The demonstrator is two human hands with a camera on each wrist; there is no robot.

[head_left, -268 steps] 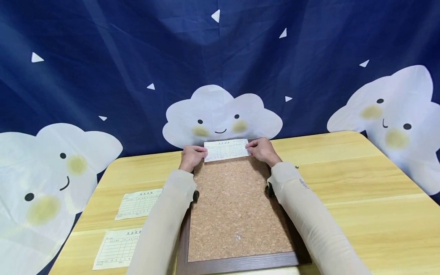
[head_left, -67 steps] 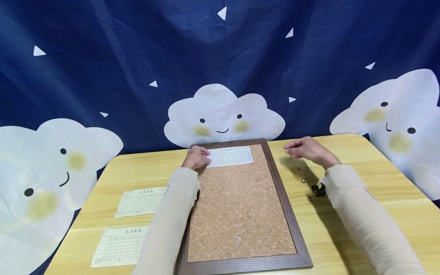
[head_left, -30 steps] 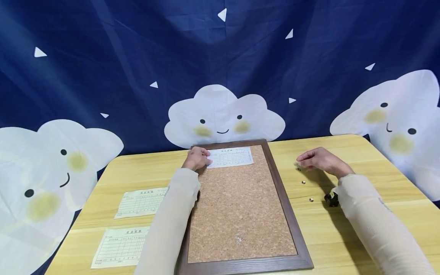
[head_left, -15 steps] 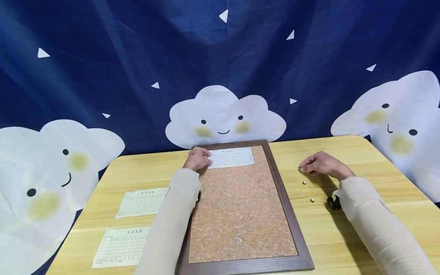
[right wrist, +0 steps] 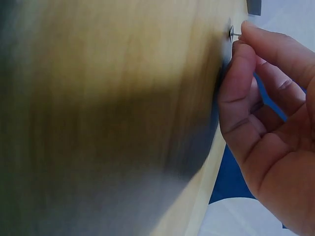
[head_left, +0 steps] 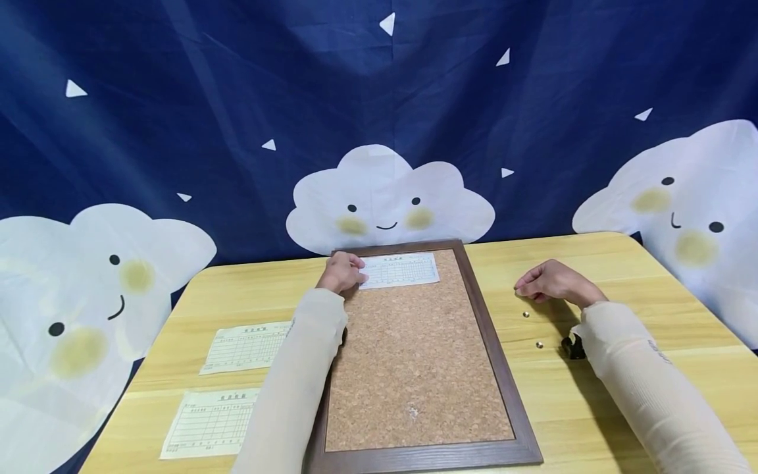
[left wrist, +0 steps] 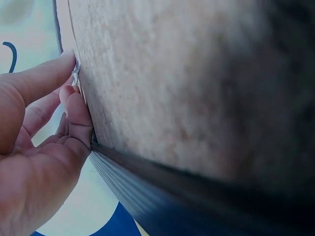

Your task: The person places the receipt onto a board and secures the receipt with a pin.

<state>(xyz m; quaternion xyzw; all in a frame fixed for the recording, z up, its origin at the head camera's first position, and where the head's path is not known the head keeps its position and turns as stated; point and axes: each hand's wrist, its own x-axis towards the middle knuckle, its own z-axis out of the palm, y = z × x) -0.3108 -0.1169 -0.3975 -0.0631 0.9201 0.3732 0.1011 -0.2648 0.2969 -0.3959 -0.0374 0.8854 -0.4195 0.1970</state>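
Note:
A printed paper form (head_left: 398, 270) lies at the top of the framed cork board (head_left: 414, 368). My left hand (head_left: 341, 272) rests at its left edge, with thumb and index fingertips apart on the paper. In the left wrist view those fingertips (left wrist: 69, 61) press close against the board's surface. To the right of the board, my right hand (head_left: 552, 282) is low over the table. It pinches a thumbtack (right wrist: 231, 33) by its pin, the round metal head facing the tabletop in the right wrist view.
Two more thumbtacks, a nearer one (head_left: 539, 345) and a farther one (head_left: 526, 315), lie on the wooden table (head_left: 639, 309) right of the board. Two forms, one upper (head_left: 245, 345) and one lower (head_left: 207, 421), lie to the left, partly under the left sleeve. A blue cloud-print curtain (head_left: 379, 79) hangs behind.
The form, first held up by both hands, now lies on the board. My right hand has moved right, then down to the farthest thumbtack, and pinches it. My left hand has stayed at the form.

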